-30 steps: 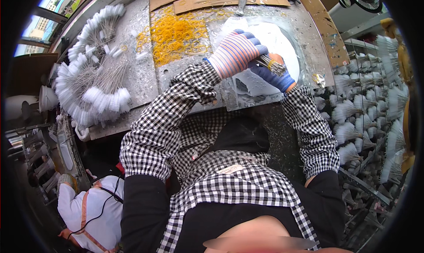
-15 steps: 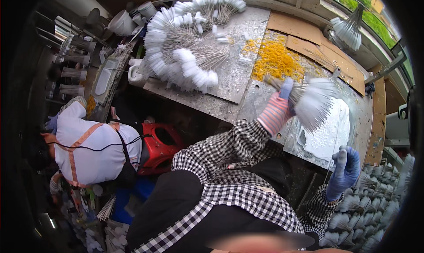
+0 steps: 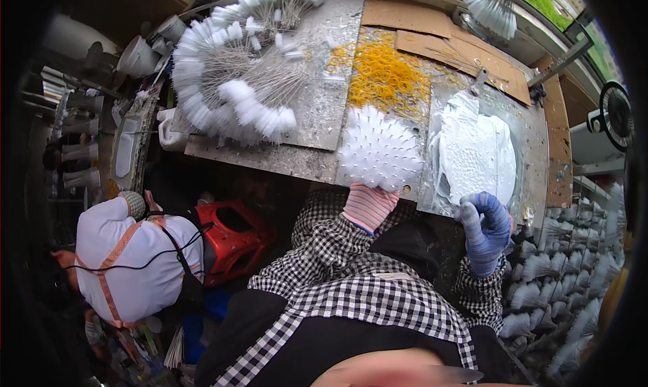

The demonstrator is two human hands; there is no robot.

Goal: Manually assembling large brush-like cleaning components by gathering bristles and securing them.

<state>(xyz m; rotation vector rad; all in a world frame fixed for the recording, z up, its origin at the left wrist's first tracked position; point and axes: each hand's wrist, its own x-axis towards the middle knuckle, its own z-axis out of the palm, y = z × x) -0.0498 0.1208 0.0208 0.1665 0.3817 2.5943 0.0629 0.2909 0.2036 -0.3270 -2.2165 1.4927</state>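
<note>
Bundle of white-tipped wire stems (image 3: 380, 150) sits fanned out at centre frame, gripped from below by the left hand (image 3: 368, 206) in a striped pink knit glove, fingers closed round the stem ends at the tabletop (image 3: 317, 110) front edge. Right hand (image 3: 484, 228) in a blue glove is at 4 o'clock from the bundle, fingers curled loosely in, resting just beside the white-coated tray (image 3: 472, 154); can't tell if it pinches anything. Progress, judged: one bundle gathered and in hand, a large heap of the same stems (image 3: 229, 83) lies fanned in arcs at 10 o'clock, so plenty looks unbundled; racks of finished-looking white tufts (image 3: 540, 292) stand at 4 o'clock by the right edge. Containers: the shallow tray at 3 o'clock holds a white pasty layer with a dimpled surface, nothing else in it. Loose pile of yellow rubber bands (image 3: 385, 73) at 12 o'clock lies on the bare tabletop, not in any container. Cardboard sheets (image 3: 412, 15) behind it. Another person in a white top with orange straps (image 3: 128, 259) crouches at 8 o'clock beside a red stool (image 3: 233, 231), well apart.
</note>
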